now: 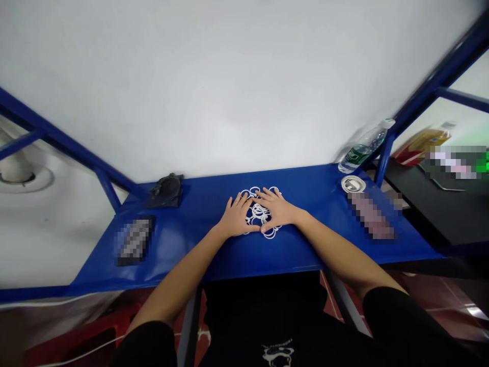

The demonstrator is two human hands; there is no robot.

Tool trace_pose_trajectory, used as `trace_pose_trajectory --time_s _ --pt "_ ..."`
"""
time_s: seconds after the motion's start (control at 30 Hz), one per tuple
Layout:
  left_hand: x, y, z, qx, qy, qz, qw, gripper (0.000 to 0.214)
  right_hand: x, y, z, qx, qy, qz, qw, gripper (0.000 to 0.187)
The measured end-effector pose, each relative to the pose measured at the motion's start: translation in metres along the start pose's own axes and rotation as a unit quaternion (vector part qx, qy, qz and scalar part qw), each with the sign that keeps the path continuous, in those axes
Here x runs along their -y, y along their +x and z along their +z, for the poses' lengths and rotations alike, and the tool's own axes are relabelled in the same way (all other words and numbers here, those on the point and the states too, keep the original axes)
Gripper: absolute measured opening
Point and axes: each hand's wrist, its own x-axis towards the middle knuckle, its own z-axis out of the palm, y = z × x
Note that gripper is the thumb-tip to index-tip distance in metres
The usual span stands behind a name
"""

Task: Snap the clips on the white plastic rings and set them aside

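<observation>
A loose pile of thin white rings (259,211), which look like hair ties or small loops, lies on the blue tabletop (198,204). My left hand (237,216) rests flat over the left side of the pile with its fingers spread. From the right, my right hand (278,209) covers the other side, fingers apart and pointing up and left. Both thumbs come together at the near side of the pile and the forefingers nearly meet at its far side, framing the rings between them. Some rings stick out beyond the fingers; others are hidden under the palms.
A black plastic bag (167,190) sits at the back left, with a blurred dark item (134,240) nearer. On the right are a water bottle (361,148), a coiled white cable (353,184) and a blurred pinkish item (371,215). Blue metal bars (385,158) flank the table; a white wall stands behind.
</observation>
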Motion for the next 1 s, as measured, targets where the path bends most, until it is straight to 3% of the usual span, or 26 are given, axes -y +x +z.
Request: trace_pose_trajectory --time_s 0.13,0.33,0.57,0.67,0.83,1.0 --pt "-0.003 0.016 -0.005 0.020 0.013 -0.003 1.000 0.106 -0.009 0.002 0.000 -0.017 -0.012 0.024 1.000 0.122" --pt "-0.001 0.037 -0.008 -0.002 0.017 -0.023 1.000 0.089 -0.029 0.009 -0.002 -0.072 -0.018 0.048 0.996 0.110" --pt "0.004 0.036 -0.010 -0.051 -0.002 -0.022 0.998 0.079 -0.041 -0.011 -0.016 -0.088 -0.036 0.074 0.993 0.123" --pt "0.002 0.024 -0.015 -0.063 -0.012 0.000 0.998 0.095 -0.045 -0.023 -0.017 -0.052 -0.028 0.089 0.994 0.134" --pt "-0.007 0.013 -0.013 0.002 -0.027 0.037 0.999 0.135 -0.040 -0.026 -0.010 0.027 -0.007 0.069 0.997 0.146" --pt "-0.011 0.015 -0.004 0.008 -0.026 0.043 0.999 0.143 -0.026 -0.016 -0.005 0.016 -0.007 0.098 0.995 0.137"
